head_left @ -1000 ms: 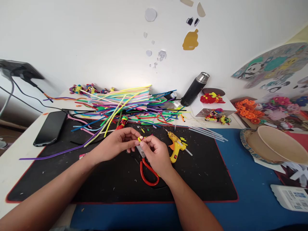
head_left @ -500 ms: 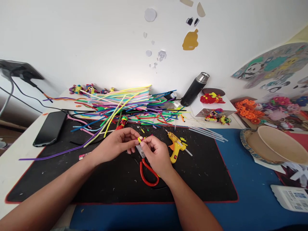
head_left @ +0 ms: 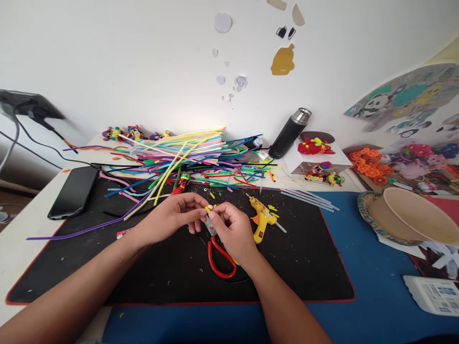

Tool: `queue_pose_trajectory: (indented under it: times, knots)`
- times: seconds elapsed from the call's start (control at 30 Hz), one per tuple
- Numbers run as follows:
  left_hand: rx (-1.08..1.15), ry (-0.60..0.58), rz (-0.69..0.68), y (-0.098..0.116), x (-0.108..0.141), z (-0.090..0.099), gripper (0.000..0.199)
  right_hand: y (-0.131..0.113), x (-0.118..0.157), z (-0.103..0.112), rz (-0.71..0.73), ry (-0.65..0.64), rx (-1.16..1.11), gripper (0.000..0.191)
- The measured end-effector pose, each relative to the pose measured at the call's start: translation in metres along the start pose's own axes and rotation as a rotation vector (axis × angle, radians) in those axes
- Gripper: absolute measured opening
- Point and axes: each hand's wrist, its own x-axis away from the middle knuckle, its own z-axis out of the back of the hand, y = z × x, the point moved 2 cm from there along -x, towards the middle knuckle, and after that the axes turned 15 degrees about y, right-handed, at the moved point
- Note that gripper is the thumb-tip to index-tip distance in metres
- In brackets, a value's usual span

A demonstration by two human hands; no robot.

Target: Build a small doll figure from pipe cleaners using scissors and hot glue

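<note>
My left hand (head_left: 179,214) and my right hand (head_left: 233,227) meet over the black mat, thumbs and fingertips pinched on one small yellow piece (head_left: 208,209). It looks like a bit of yellow pipe cleaner, mostly covered by the fingers. Under the hands lie red-handled scissors (head_left: 222,274), their blades partly hidden. Just right of my right hand rests a yellow glue gun (head_left: 263,217) with a clear stick in its back. Behind my left hand lies a small red, green and yellow pipe-cleaner figure (head_left: 181,183).
A heap of coloured pipe cleaners (head_left: 186,150) spreads along the wall. A phone (head_left: 73,192) lies at left. At the back stand a black flask (head_left: 289,134) and a white box (head_left: 322,162) bearing small figures. Clear glue sticks (head_left: 308,199) and a round basket (head_left: 373,220) are right.
The small yellow piece has turned slightly between the fingertips. Both hands stay in nearly the same place, and the things on the table have not moved.
</note>
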Motion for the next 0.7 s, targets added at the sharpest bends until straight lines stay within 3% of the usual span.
queue_pose_trajectory:
  times: [0.7]
  knots:
    - [-0.002, -0.062, 0.014, 0.0018, 0.0035, 0.0001, 0.037, 0.002, 0.0012, -0.0003, -0.016, -0.021, -0.021, 0.027]
